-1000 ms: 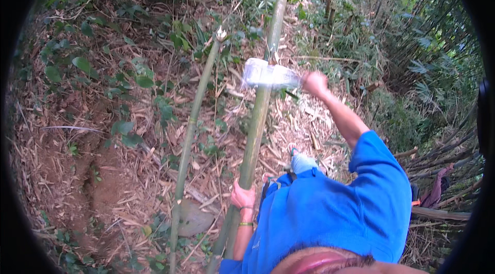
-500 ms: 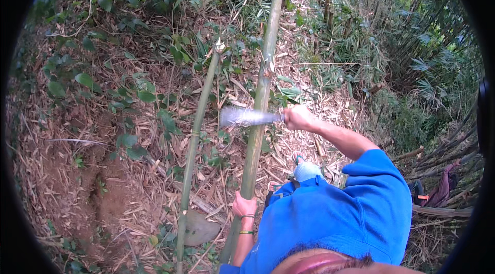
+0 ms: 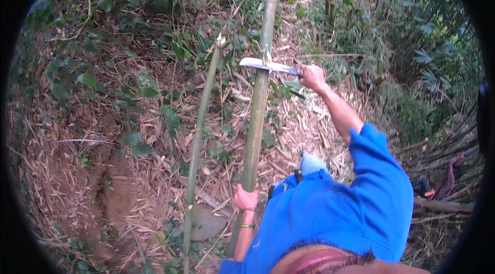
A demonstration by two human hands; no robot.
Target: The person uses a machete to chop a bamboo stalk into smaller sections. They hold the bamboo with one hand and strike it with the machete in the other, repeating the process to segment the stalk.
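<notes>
A long green bamboo pole [image 3: 254, 137] slants up and away in front of me, past the upper edge of the view. Low on it, my left hand [image 3: 245, 197] is wrapped round the stem. My right hand [image 3: 312, 76] is closed on the handle of a machete [image 3: 278, 67]. The machete's blade lies across the pole at a joint where pale, chipped wood shows. Its tip sticks out past the pole's left side.
A thinner cut bamboo stem [image 3: 199, 135] stands left of the pole, its top end pale. Near its foot lies a grey stone [image 3: 206, 224]. Dry leaf litter covers the slope. Bushes grow at left, dense bamboo at right. A maroon cloth [image 3: 447, 181] hangs among stems at right.
My right hand has moved the machete up and away along the pole, from its middle to the chipped joint. My left hand keeps its hold low on the pole.
</notes>
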